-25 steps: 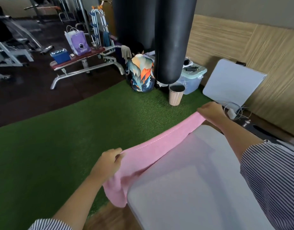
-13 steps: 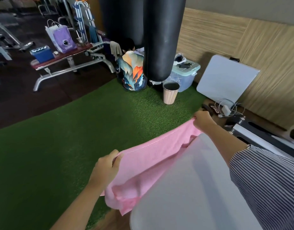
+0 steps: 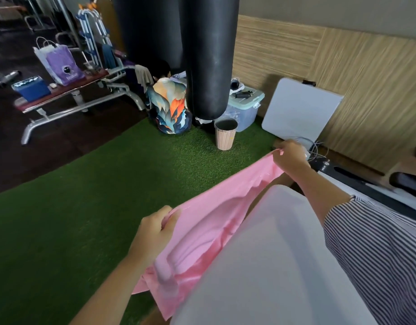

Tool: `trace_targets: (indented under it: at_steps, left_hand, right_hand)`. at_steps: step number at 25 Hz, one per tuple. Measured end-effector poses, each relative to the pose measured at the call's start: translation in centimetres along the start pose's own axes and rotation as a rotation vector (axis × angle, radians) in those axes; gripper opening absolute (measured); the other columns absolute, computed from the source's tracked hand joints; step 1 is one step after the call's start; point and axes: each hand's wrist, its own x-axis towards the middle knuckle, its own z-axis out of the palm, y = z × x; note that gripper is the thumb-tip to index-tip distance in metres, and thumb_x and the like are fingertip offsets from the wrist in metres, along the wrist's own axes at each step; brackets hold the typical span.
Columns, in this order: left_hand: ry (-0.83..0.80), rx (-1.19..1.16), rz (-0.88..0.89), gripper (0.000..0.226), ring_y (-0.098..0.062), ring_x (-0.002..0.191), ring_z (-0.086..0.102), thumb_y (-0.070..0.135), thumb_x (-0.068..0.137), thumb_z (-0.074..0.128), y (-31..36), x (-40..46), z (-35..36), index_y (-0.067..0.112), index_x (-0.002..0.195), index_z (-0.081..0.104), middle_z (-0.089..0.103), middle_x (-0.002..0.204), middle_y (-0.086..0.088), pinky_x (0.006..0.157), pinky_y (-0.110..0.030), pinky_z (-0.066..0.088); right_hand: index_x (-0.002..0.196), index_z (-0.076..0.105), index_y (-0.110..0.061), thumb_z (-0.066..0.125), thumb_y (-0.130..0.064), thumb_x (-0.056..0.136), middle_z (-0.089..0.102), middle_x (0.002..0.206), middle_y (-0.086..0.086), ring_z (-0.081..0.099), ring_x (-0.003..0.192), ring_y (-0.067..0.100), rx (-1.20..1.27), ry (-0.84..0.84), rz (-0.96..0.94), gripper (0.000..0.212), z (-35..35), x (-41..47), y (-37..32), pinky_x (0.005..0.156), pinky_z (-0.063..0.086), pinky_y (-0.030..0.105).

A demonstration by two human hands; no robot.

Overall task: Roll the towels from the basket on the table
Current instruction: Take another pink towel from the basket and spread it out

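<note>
A pink towel (image 3: 209,221) is stretched between my two hands over the far-left edge of the white table (image 3: 272,266). My left hand (image 3: 153,233) grips one top corner at the lower left, and my right hand (image 3: 289,153) pinches the other corner at the upper right. The towel's upper edge is taut, while the rest sags in folds, partly on the table edge and partly hanging below it. No basket is in view.
Green turf (image 3: 85,207) covers the floor beyond the table. A black punching bag (image 3: 209,55) hangs ahead above a beige bin (image 3: 225,134). A person in a colourful shirt (image 3: 169,106) crouches there. A white board (image 3: 300,111) leans on the wooden wall.
Both hands have lifted the towel and drawn it further over the table edge, so more pink cloth shows between them. My view has swung slightly right.
</note>
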Motion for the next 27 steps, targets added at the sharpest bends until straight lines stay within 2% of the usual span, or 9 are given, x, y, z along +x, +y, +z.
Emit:
trace_targets:
  at_steps: [4, 7, 9, 12, 15, 17, 21, 24, 27]
  left_hand:
    - [-0.137, -0.030, -0.050, 0.043, -0.008, 0.047, 0.028, 0.036, 0.093, 0.057, 2.8, -4.6, 4.1, 0.012, 0.063, 0.038, 0.030, 0.051, 0.005, 0.048, -0.022, 0.020]
    - [-0.266, 0.057, -0.140, 0.034, -0.008, 0.048, 0.036, 0.044, 0.087, 0.049, 3.7, -10.4, 8.2, 0.017, 0.066, 0.047, 0.039, 0.054, 0.005, 0.051, -0.025, 0.024]
    - [-0.363, 0.160, -0.162, 0.027, -0.008, 0.048, 0.038, 0.041, 0.092, 0.048, 4.7, -14.7, 11.0, 0.026, 0.070, 0.045, 0.043, 0.054, 0.007, 0.052, -0.028, 0.026]
    - [-0.392, 0.246, -0.233, 0.028, -0.008, 0.049, 0.041, 0.041, 0.097, 0.045, 6.9, -19.1, 13.5, 0.025, 0.074, 0.046, 0.045, 0.054, 0.004, 0.053, -0.029, 0.029]
    - [-0.389, 0.297, -0.230, 0.030, -0.010, 0.055, 0.047, 0.043, 0.097, 0.044, 9.7, -22.7, 14.7, 0.017, 0.083, 0.052, 0.047, 0.059, 0.001, 0.052, -0.026, 0.029]
    - [-0.384, 0.292, -0.220, 0.032, -0.013, 0.059, 0.050, 0.044, 0.096, 0.045, 11.2, -25.1, 15.4, 0.015, 0.083, 0.051, 0.048, 0.061, -0.002, 0.053, -0.027, 0.029]
    - [-0.425, 0.291, -0.204, 0.032, -0.015, 0.068, 0.058, 0.047, 0.096, 0.044, 14.1, -30.0, 16.7, 0.017, 0.089, 0.054, 0.057, 0.073, -0.008, 0.056, -0.026, 0.033]
    - [-0.398, 0.277, -0.172, 0.029, -0.010, 0.066, 0.055, 0.045, 0.097, 0.044, 17.1, -33.5, 18.1, 0.019, 0.093, 0.055, 0.057, 0.072, -0.004, 0.062, -0.026, 0.039]
    - [-0.382, 0.309, -0.157, 0.024, -0.010, 0.069, 0.056, 0.044, 0.097, 0.044, 19.7, -37.0, 19.6, 0.022, 0.094, 0.056, 0.058, 0.072, 0.001, 0.064, -0.027, 0.041]
  right_hand:
    - [0.089, 0.067, 0.000, 0.044, -0.026, 0.079, 0.061, 0.102, 0.017, 0.056, 0.095, 0.030, -0.055, -0.077, -0.112, 0.036, -1.1, -4.0, 6.8, 0.077, 0.038, 0.027]
    - [0.107, 0.065, -0.003, 0.047, -0.019, 0.089, 0.061, 0.114, 0.016, 0.057, 0.105, 0.028, -0.274, -0.323, -0.309, 0.030, -1.9, -8.7, 12.0, 0.091, 0.044, 0.033]
    - [0.114, 0.061, -0.007, 0.041, -0.020, 0.092, 0.058, 0.120, 0.011, 0.053, 0.112, 0.025, -0.478, -0.446, -0.443, 0.032, -2.5, -12.1, 14.8, 0.094, 0.043, 0.033]
    - [0.113, 0.061, -0.010, 0.031, -0.028, 0.097, 0.060, 0.114, 0.006, 0.046, 0.117, 0.027, -0.767, -0.420, -0.684, 0.039, -4.0, -16.2, 17.6, 0.091, 0.039, 0.037]
    - [0.106, 0.066, -0.012, 0.029, -0.031, 0.097, 0.063, 0.105, 0.004, 0.046, 0.107, 0.023, -0.806, -0.405, -0.817, 0.042, -5.9, -19.0, 20.6, 0.086, 0.036, 0.036]
    - [0.106, 0.066, -0.014, 0.029, -0.032, 0.096, 0.062, 0.105, 0.004, 0.045, 0.105, 0.021, -0.800, -0.459, -0.840, 0.043, -7.2, -20.5, 22.1, 0.086, 0.036, 0.035]
    - [0.109, 0.065, -0.018, 0.028, -0.033, 0.095, 0.058, 0.111, 0.002, 0.048, 0.106, 0.021, -0.790, -0.575, -0.748, 0.043, -9.3, -24.3, 25.4, 0.087, 0.036, 0.032]
    - [0.113, 0.063, -0.018, 0.029, -0.033, 0.094, 0.057, 0.116, 0.002, 0.052, 0.106, 0.020, -0.759, -0.645, -0.627, 0.042, -11.6, -27.5, 27.9, 0.086, 0.034, 0.029]
    - [0.111, 0.064, -0.019, 0.030, -0.035, 0.093, 0.060, 0.115, 0.002, 0.053, 0.104, 0.020, -0.715, -0.629, -0.581, 0.041, -13.8, -31.3, 30.3, 0.088, 0.035, 0.031]
